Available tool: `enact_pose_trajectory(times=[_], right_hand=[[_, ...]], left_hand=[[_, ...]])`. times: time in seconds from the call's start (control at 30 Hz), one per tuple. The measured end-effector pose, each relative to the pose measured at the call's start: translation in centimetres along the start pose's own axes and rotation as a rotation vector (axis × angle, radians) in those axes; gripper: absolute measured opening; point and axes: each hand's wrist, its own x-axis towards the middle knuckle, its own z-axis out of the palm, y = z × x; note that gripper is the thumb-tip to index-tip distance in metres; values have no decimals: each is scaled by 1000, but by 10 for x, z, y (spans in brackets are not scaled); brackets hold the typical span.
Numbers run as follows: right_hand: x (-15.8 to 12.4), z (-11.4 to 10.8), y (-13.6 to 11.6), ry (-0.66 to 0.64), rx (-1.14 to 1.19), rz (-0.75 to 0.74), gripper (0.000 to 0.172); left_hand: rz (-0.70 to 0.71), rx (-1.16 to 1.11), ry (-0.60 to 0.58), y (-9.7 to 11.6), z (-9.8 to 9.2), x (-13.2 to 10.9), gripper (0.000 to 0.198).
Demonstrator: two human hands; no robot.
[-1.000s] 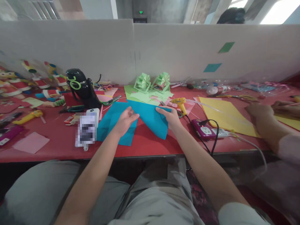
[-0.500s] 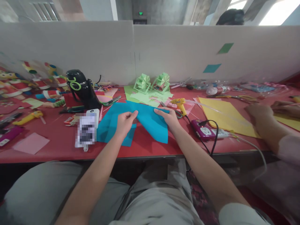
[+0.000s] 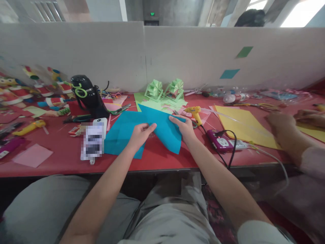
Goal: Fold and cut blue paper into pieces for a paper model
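Observation:
A sheet of blue paper [image 3: 167,130] is held up between both hands, bent and tilted above the red table. My left hand [image 3: 141,135] is closed on its left edge, thumb on top. On the right side, my right hand [image 3: 184,127] pinches the same sheet between thumb and fingers. More blue paper [image 3: 122,132] lies flat on the table under and left of my left hand. Just beyond my right hand rests a yellow glue gun [image 3: 193,112]. Behind the held sheet stand two light green folded-paper models [image 3: 155,89] on green paper.
A phone [image 3: 93,140] and a black bottle [image 3: 87,95] are at the left. At the right lie a purple power strip [image 3: 218,140] with cables and yellow paper [image 3: 246,125]. Another person's hand [image 3: 281,123] rests at the far right. A white partition [image 3: 101,51] closes the back.
My left hand has slid right and slightly toward me along the sheet. The sheet's far left corner has risen and shifted right; my right hand has barely moved.

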Motion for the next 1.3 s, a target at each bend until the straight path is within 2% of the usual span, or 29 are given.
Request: enact_pose_trajectory(times=[0.1,0.2,0.3,0.37,0.47,0.57,0.7,0.8,1.07,1.17,1.3], right_hand=[[-1,1,-2,6,73,-10,39],[-1,1,-2,34,65,-1,42],[0,0,-2,47,49,5,44],[0,0,-2,47,51,-20,42],[1,0,-1,54,60,-59,38],[1,0,0,62,31,-86,38],[2,-1,0,81,27,-89,40],[2,0,-1,90,55,-79,40],[4,-2,-1,103,22,-140,36],[5,-2,-2,134,19,-206,33],[5,-1,-2,147,-10,-213,33]], left_hand=[[18,-16,-82,-1,6,-3,42],[-48,13,-52,-4,9,-4,47],[-14,30,-39,-5,10,-4,47],[12,-21,-72,-5,10,-4,39],[-56,-88,-115,-5,11,-4,37],[-106,-43,-115,-4,13,-5,39],[-56,-11,-137,-4,16,-9,44],[-27,-40,-152,-5,19,-11,38],[-90,-1,-155,-10,22,-11,44],[-74,-37,-197,-10,23,-13,36],[-91,-64,-239,-10,25,-13,34]])
